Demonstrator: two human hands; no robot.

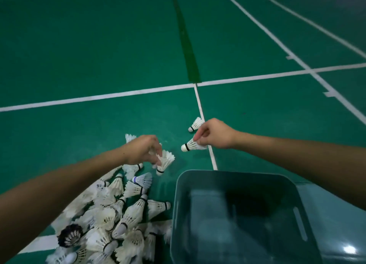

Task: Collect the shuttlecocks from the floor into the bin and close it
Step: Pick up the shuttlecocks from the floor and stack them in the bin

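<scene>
Both hands hold white shuttlecocks beyond the far rim of the teal bin point(233, 214). Right hand point(214, 134) pinches one point(191, 145) by its skirt, cork toward the left hand point(143, 150), whose fingers grip another point(165, 161), cork down. Left-hand shuttlecock is nearer the bin's far-left corner.

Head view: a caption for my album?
Both hands pinch shuttlecocks beside an empty teal bin.

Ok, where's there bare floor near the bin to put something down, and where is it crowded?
Bare green floor lies beyond the long white line, and right of the short line past the right hand. A narrow strip runs between the pile and the bin. Left of the bin is crowded with shuttlecocks; one lone shuttlecock lies by the short line.
</scene>
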